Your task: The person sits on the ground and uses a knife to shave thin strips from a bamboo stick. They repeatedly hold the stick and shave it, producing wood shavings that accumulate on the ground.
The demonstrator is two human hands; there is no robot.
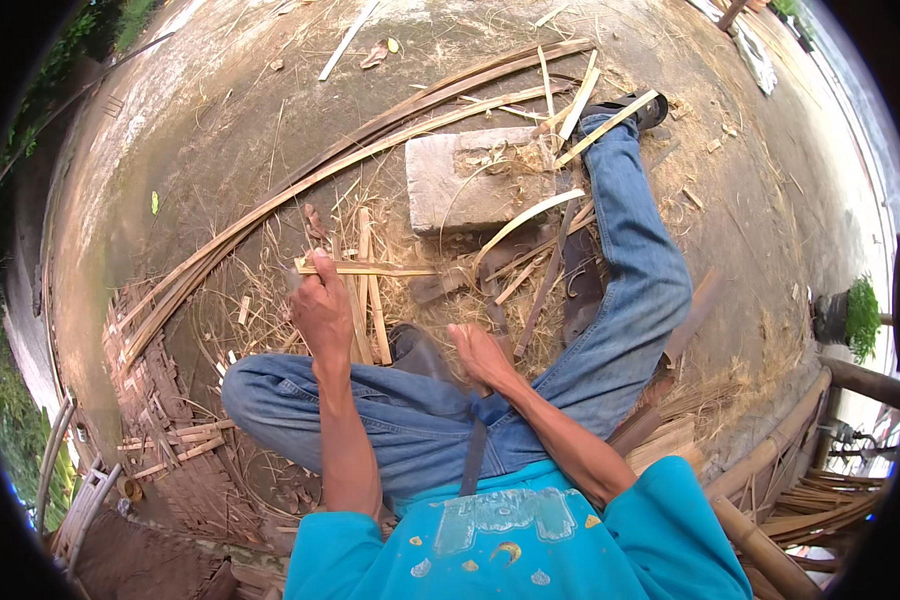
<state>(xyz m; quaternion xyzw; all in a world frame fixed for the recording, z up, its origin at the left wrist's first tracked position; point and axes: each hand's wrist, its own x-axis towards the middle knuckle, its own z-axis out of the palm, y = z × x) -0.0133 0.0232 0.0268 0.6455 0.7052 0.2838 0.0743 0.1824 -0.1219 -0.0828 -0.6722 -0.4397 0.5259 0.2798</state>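
Brown ground [220, 150], long curved strips [510, 65], pale block [428, 185], scattered straw-coloured shavings [722, 395], small green leaf [155, 203]

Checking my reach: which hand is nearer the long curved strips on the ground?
Left. The left hand is below and right of the long curved strips; the right hand is farther right and lower.

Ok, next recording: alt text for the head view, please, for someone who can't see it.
A seated person's left hand holds a pale strip crosswise over littered ground; the right hand is curled between legs in jeans. A block sits ahead, with long curved strips to its left.
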